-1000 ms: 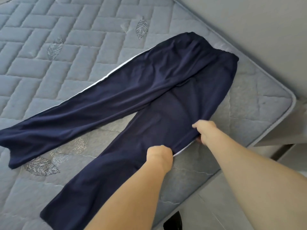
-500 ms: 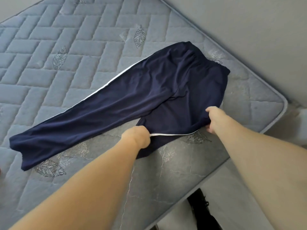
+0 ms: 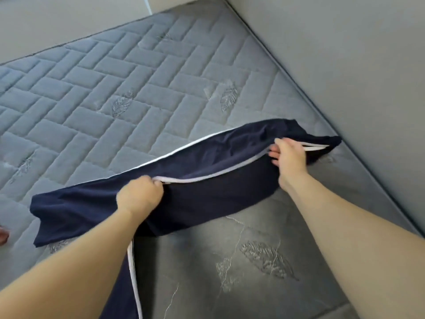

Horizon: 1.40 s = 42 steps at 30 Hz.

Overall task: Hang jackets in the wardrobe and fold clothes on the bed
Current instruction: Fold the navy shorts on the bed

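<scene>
Navy track pants (image 3: 207, 162) with a white side stripe lie across the grey quilted mattress (image 3: 128, 88). One leg rests flat, its cuff at the left. The other leg is lifted and carried over it. My left hand (image 3: 140, 196) grips that leg's striped edge near the middle. My right hand (image 3: 287, 155) pinches the same edge closer to the waistband, which sits by the wall. The lower end of the lifted leg hangs down under my left forearm.
A grey wall (image 3: 345, 65) runs along the mattress's right side. Pale floor or wall shows beyond the far edge at the top left. A small reddish thing (image 3: 3, 236) peeks in at the left border.
Both hands have lifted the near pant leg by its striped edge and swung it away from me over the other leg. The camera has moved closer and turned.
</scene>
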Each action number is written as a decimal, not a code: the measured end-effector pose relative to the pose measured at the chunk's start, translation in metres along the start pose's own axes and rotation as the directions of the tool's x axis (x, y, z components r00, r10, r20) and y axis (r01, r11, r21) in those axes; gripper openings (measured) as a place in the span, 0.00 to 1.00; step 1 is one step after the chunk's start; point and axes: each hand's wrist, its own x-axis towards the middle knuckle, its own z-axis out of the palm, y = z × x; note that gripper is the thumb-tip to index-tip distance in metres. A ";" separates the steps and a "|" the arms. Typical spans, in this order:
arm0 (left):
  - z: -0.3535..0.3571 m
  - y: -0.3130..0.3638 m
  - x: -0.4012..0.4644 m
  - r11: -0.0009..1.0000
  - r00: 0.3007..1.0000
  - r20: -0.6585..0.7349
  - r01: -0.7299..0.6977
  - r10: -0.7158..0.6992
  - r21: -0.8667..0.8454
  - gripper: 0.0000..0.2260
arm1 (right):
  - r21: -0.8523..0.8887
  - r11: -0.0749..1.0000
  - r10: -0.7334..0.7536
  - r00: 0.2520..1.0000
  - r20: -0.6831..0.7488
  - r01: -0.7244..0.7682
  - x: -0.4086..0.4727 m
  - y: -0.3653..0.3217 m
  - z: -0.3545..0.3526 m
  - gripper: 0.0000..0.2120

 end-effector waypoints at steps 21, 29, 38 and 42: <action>0.091 0.211 0.111 0.912 0.920 0.065 -0.373 0.388 -0.169 0.29 | -0.900 0.331 -0.176 0.956 0.236 0.283 0.167 -0.003 -0.068 0.18; 0.091 0.204 0.122 0.953 0.952 0.136 -0.250 0.274 -0.173 0.27 | -0.957 0.052 -0.049 0.957 0.284 0.287 0.214 -0.041 -0.033 0.23; 0.090 0.073 0.026 0.997 0.983 0.175 -0.062 0.053 0.044 0.38 | -0.790 -0.269 -0.186 0.775 0.604 0.552 0.118 0.031 0.036 0.43; 0.079 0.004 -0.018 0.968 0.950 0.194 0.226 -0.243 0.109 0.34 | -0.483 -0.298 0.168 0.543 0.823 0.824 0.024 0.076 0.100 0.39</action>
